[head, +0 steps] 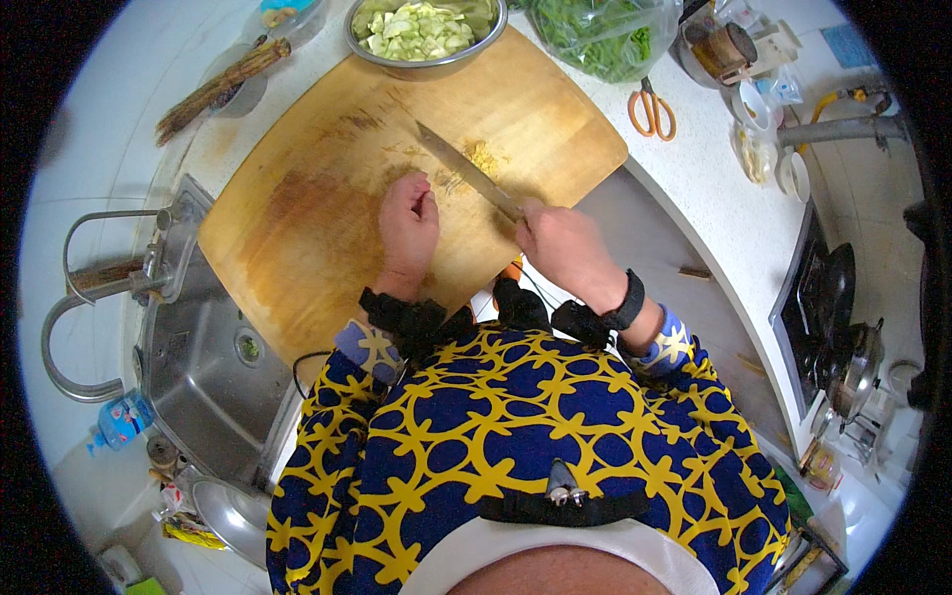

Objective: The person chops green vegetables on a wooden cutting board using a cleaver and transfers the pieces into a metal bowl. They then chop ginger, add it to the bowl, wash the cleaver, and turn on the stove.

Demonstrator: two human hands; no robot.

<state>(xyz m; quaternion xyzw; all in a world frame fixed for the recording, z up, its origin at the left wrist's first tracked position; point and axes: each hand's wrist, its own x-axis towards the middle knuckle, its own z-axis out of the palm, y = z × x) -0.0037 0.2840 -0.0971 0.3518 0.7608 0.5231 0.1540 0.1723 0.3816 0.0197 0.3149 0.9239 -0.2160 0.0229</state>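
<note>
A large wooden cutting board (312, 245) lies before me, darkly stained on its left half. My right hand (569, 242) grips the handle of a kitchen knife (465, 169), whose blade points up and left across the board. Just beyond the blade sits a small heap of finely chopped yellow bits (482, 155), perhaps ginger or garlic. My left hand (410, 219) is over the board, left of the blade and apart from it, with its fingers curled in. Nothing shows in it, though the fingertips are partly hidden.
A metal bowl (426, 68) of sliced pale-green vegetable stands at the board's far edge. Beside it is a plastic bag of leafy greens (595, 37). Orange-handled scissors (652, 115) lie to the right. A steel sink (216, 401) is at left, a black stove (807, 312) at right.
</note>
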